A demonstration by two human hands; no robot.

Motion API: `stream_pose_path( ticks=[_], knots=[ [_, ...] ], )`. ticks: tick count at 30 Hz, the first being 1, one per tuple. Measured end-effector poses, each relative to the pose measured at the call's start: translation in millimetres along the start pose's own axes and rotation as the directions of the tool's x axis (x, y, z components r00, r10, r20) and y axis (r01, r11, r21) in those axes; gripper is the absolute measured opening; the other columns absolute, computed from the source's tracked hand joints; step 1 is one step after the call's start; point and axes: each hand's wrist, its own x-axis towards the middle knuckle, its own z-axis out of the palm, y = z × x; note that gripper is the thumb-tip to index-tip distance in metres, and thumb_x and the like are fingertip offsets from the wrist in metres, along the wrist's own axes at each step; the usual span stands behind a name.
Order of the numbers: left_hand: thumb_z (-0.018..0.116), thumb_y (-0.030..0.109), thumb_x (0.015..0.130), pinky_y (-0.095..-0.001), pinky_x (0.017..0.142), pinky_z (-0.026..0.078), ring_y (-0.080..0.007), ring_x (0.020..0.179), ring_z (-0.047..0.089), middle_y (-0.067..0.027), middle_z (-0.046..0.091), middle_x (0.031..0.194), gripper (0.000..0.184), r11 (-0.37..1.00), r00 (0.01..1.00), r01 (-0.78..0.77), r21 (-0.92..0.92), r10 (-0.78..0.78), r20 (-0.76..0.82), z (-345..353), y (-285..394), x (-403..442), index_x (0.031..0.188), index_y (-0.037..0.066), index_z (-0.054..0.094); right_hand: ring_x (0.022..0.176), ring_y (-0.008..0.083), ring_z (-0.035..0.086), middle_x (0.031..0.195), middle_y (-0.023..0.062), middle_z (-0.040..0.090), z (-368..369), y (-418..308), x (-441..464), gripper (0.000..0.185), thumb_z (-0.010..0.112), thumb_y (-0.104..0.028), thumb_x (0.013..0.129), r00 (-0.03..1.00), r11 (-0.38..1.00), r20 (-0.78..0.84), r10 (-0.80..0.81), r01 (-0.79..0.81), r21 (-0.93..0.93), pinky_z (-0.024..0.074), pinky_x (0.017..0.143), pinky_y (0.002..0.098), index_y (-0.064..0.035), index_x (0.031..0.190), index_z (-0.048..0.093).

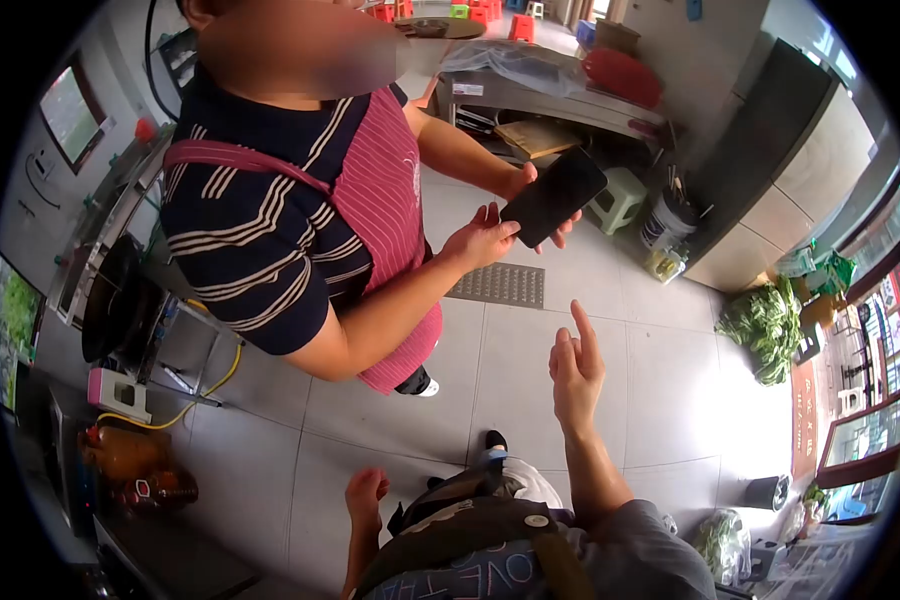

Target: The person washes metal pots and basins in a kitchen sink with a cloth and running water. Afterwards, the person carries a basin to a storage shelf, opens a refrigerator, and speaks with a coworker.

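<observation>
My right hand is raised in front of me, its index finger stretched out and the other fingers folded in; it holds nothing. It points up towards a black smartphone, apart from it. That phone is in both hands of another person, who wears a striped shirt and a pink striped apron. My left hand hangs low by my body with its fingers curled closed, and no object shows in it.
A steel table with plastic sheeting stands behind the person. On the right are a green stool, a bucket, a cabinet and leafy vegetables. A yellow hose and gas-cylinder-like orange container are left.
</observation>
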Motion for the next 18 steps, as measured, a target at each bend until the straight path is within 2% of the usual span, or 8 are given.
stream_pose_path(
  ticks=[9, 16, 18],
  knots=[
    [0.054, 0.012, 0.078, -0.0244, 0.06, 0.045, -0.0154, 0.068, 0.057, -0.0048, 0.057, 0.078, 0.013, 1.0, 0.998, -0.028, 0.013, 0.027, 0.062, 7, 10, 13, 0.089, 0.003, 0.054, 0.047, 0.002, 0.03, 0.053, -0.005, 0.035, -25, 17, -12, 0.034, 0.045, -0.009, 0.086, 0.994, 0.995, -0.049, 0.094, -0.092, 0.042, 0.0245, 0.042, 0.0166, -0.0036, 0.12, 0.042],
    [0.054, 0.01, 0.077, -0.0248, 0.06, 0.046, -0.0158, 0.067, 0.056, -0.0047, 0.056, 0.077, 0.012, 1.0, 1.0, 0.004, -0.022, -0.004, 0.016, 15, 6, 16, 0.088, 0.005, 0.053, 0.046, 0.0024, 0.03, 0.052, -0.0048, 0.035, -17, 15, 2, 0.033, 0.045, -0.01, 0.086, 0.995, 0.992, -0.045, 0.086, -0.081, 0.096, 0.0244, 0.04, 0.0174, -0.0033, 0.118, 0.044],
    [0.054, 0.009, 0.077, -0.0249, 0.06, 0.046, -0.0158, 0.067, 0.057, -0.0047, 0.056, 0.077, 0.013, 0.999, 0.999, 0.037, -0.011, -0.037, 0.0, 16, 0, 18, 0.089, 0.005, 0.053, 0.047, 0.0021, 0.033, 0.052, -0.0046, 0.038, -16, 15, 7, 0.032, 0.046, -0.011, 0.086, 0.991, 0.985, -0.03, 0.133, -0.129, 0.112, 0.0264, 0.043, 0.017, -0.0038, 0.117, 0.045]
  ],
)
